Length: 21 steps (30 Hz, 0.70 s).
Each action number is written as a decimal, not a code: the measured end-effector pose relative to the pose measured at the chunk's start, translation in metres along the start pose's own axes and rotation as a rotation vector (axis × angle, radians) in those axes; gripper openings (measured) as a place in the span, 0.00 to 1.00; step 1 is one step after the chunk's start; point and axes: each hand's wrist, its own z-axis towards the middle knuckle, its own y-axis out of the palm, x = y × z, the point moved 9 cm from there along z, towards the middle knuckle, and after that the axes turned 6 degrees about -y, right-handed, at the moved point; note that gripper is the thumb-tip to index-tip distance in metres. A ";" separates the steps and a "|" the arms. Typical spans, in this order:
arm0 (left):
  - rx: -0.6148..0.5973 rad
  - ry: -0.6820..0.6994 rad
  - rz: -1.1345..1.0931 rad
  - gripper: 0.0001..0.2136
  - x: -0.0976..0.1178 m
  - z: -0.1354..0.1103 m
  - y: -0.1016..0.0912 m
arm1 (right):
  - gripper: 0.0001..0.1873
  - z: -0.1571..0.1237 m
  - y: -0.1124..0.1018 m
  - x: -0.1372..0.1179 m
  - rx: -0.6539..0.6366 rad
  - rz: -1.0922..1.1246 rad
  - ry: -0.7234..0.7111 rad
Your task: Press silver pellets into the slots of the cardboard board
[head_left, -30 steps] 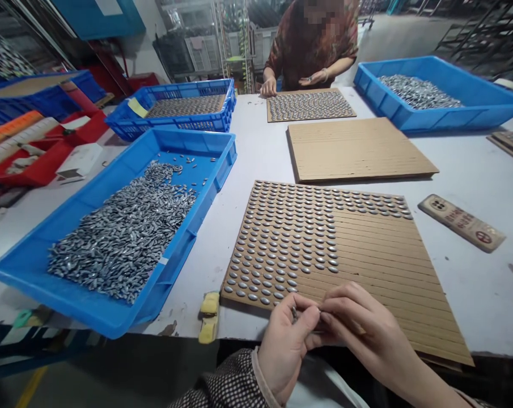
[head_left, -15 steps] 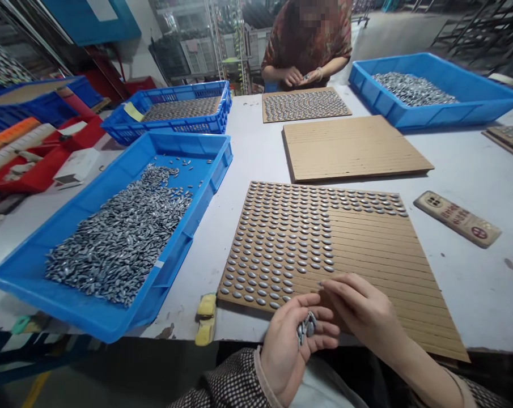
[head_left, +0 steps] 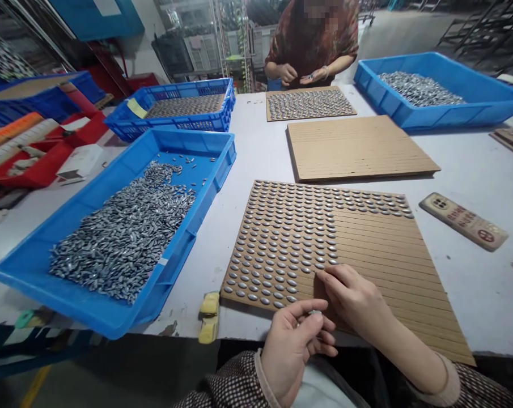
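My left hand [head_left: 296,340] is half curled, palm up, near the front edge of the board. Its thumb and fingers close over small grey oval pieces, mostly hidden in the palm. My right hand [head_left: 352,297] pinches at the surface of the slotted cardboard board [head_left: 384,255], beside the lower end of a row; its fingertips cover the piece they press in. Rows of shiny grey oval pieces [head_left: 277,238] fill the board's left side and a strip along its far edge. Bare slots show on the right.
Left stands a blue tray [head_left: 213,190] heaped with loose grey pieces. Beyond the board lie stacked cardboard boards [head_left: 358,147] and, to the right, a phone-shaped case [head_left: 462,221]. Across the table a person works at another filled board [head_left: 309,105]. A yellow clip [head_left: 209,317] sits at the front edge.
My right hand has moved slightly up and left, its fingertips now against the board by the rows. My left thumb has folded over the pieces in the palm. The person opposite has parted their hands.
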 end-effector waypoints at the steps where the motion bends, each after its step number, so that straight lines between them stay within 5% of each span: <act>1: 0.010 0.008 -0.015 0.18 0.001 0.000 -0.001 | 0.14 0.000 -0.003 0.001 0.016 0.022 0.021; 5: 0.015 0.011 -0.060 0.18 0.003 0.001 -0.002 | 0.12 -0.001 -0.023 0.001 0.074 0.283 0.133; 11: -0.020 0.062 0.000 0.12 0.008 0.002 0.002 | 0.07 -0.006 -0.027 -0.018 -0.105 0.705 0.238; 14: -0.018 0.091 0.071 0.14 0.008 0.004 0.002 | 0.06 -0.009 -0.025 -0.021 -0.152 0.706 0.261; 21: 0.007 0.064 0.135 0.14 -0.003 0.011 0.004 | 0.11 -0.018 -0.038 -0.035 -0.002 0.501 0.052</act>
